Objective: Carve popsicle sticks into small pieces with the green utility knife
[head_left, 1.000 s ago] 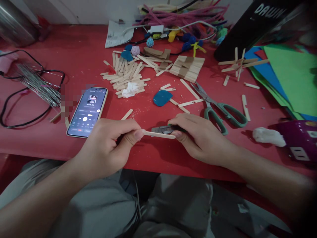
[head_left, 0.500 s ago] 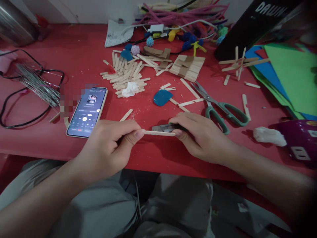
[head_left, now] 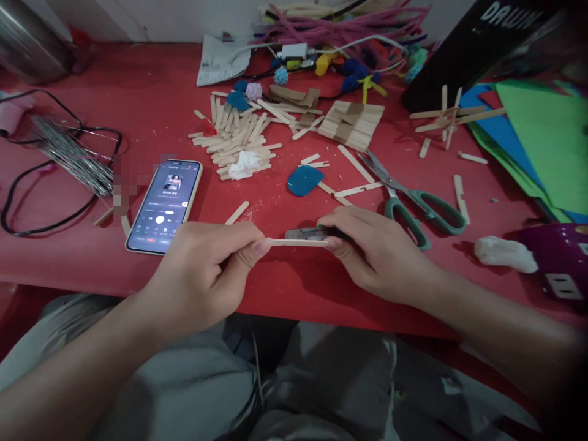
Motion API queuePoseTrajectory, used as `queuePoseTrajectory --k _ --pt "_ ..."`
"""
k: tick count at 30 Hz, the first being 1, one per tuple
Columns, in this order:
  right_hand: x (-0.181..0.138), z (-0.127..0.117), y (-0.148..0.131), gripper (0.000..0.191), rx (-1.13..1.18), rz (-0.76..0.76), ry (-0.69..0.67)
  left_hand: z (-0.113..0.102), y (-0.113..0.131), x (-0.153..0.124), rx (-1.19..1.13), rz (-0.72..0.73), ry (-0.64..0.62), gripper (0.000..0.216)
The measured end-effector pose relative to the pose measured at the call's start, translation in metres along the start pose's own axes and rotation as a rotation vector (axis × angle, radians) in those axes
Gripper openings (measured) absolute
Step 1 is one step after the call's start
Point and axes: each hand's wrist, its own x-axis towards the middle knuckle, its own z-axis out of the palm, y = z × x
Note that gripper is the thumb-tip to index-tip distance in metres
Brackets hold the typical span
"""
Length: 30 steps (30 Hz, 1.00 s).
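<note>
My left hand (head_left: 206,269) is closed in a pinch on one end of a pale wooden craft stick (head_left: 296,243), held level just above the red table (head_left: 151,92). My right hand (head_left: 374,251) is closed round a grey utility knife (head_left: 303,233), whose blade end lies along the stick's far side; its thumb presses the stick's other end. Both hands meet near the table's front edge.
A phone (head_left: 163,205) with a lit screen lies left of my hands. Green-handled scissors (head_left: 413,199), a blue foam piece (head_left: 304,180), a pile of craft sticks (head_left: 239,135), a stick panel (head_left: 351,124), coloured paper sheets (head_left: 542,141), black cables (head_left: 27,184) and a white lump (head_left: 503,253) surround them.
Both hands and the stick have barely shifted, rising slightly toward the table; the grips are unchanged.
</note>
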Motion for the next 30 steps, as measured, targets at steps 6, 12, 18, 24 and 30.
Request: queuePoseTrajectory --k 6,12,18,24,30 --pt "0.0 0.0 0.0 0.022 0.02 0.004 0.016 0.0 -0.001 0.001 -0.027 -0.009 -0.003 0.035" --pt "0.0 0.0 -0.001 0.022 0.024 0.005 0.024 0.001 -0.002 0.0 -0.041 -0.018 0.0 0.035" --pt "0.0 -0.002 0.003 0.022 0.092 -0.021 0.024 -0.003 0.0 0.002 -0.151 -0.095 -0.043 0.036" --pt "-0.001 -0.002 0.003 0.022 0.193 -0.032 -0.003 -0.007 -0.003 0.008 -0.313 -0.128 -0.099 0.029" --pt "-0.002 -0.005 0.0 0.019 0.256 -0.034 -0.002 -0.009 -0.006 0.01 -0.44 -0.175 -0.199 0.029"
